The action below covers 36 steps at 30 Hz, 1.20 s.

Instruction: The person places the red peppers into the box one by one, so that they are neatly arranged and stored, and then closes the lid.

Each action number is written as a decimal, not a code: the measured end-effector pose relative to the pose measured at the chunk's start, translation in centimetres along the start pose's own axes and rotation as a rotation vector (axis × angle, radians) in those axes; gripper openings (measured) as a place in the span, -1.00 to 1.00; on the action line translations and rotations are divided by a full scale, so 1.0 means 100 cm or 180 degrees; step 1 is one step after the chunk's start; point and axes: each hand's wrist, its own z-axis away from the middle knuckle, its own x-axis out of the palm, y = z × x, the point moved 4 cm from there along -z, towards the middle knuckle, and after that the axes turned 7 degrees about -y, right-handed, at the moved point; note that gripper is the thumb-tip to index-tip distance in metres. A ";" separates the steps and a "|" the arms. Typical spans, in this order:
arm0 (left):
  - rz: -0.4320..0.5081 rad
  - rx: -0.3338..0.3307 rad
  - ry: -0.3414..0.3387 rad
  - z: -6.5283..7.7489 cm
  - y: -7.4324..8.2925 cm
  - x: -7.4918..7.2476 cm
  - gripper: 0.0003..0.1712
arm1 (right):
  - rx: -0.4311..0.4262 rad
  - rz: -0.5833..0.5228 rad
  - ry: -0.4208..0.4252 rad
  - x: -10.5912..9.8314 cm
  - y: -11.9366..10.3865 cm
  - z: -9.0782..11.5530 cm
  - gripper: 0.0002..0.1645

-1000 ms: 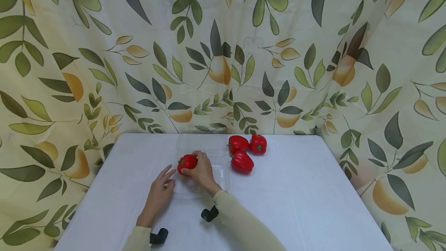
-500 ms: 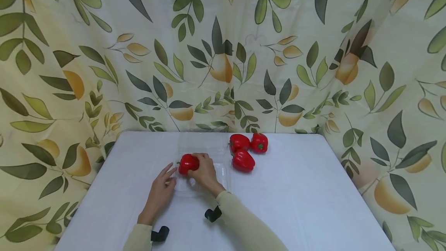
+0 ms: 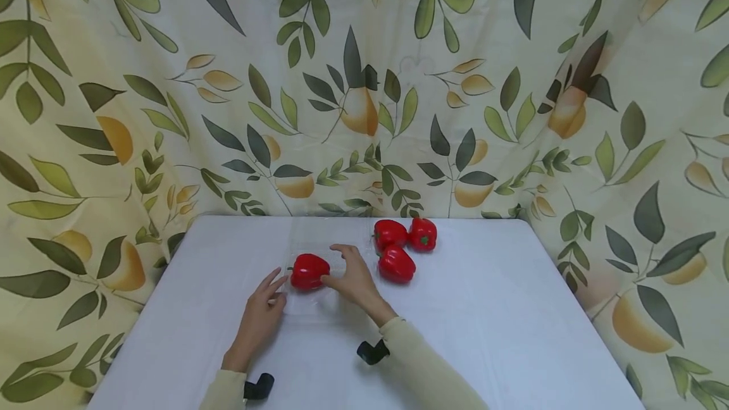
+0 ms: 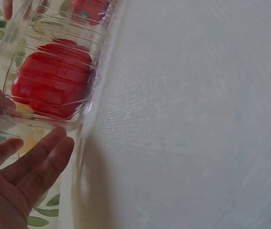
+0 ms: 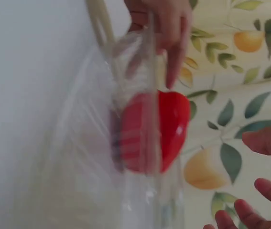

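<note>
A red bell pepper (image 3: 309, 271) lies on its side at the left end of a clear plastic clamshell container (image 3: 347, 306), its stem toward the left. Through the ribbed wall (image 4: 73, 116) in the left wrist view, the pepper (image 4: 54, 78) shows inside. My left hand (image 3: 262, 315) rests beside the container's left edge, fingers extended; whether they touch it is hard to tell. Just right of the pepper, my right hand (image 3: 357, 280) has thumb and fingers spread apart, holding nothing. The right wrist view shows those fingers (image 5: 269, 193) away from the pepper (image 5: 173, 129).
Right of the container, three more red bell peppers (image 3: 397, 264) sit grouped on the white-covered table (image 3: 490, 309). The container's transparent lid (image 3: 327, 228) lies folded back toward the table's far edge. A leaf-and-fruit patterned curtain (image 3: 398, 49) hangs behind the table.
My right hand has let go of the bell pepper and drawn back to the right with fingers spread. The pepper now lies in the container. My left hand has stayed in place.
</note>
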 end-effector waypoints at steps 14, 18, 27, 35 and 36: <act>0.0084 -0.0020 0.0012 0.002 -0.002 0.004 -0.52 | -0.0213 -0.0083 0.0618 -0.087 0.033 0.022 -0.21; 0.0068 -0.0047 0.0000 0.003 -0.002 0.004 -0.52 | -0.0088 -0.0053 0.0689 -0.099 0.049 0.024 -0.21; 0.0078 -0.0164 -0.0091 0.003 -0.001 0.001 -0.51 | 0.0182 -0.0073 0.0697 -0.112 0.082 0.026 -0.10; 0.0130 -0.0121 -0.0062 0.000 -0.002 0.002 -0.52 | 0.0385 -0.0100 0.0598 -0.107 0.099 0.019 -0.05; 0.0136 -0.0126 -0.0070 0.000 -0.003 0.002 -0.52 | 0.0405 -0.0096 0.0588 -0.106 0.101 0.018 -0.04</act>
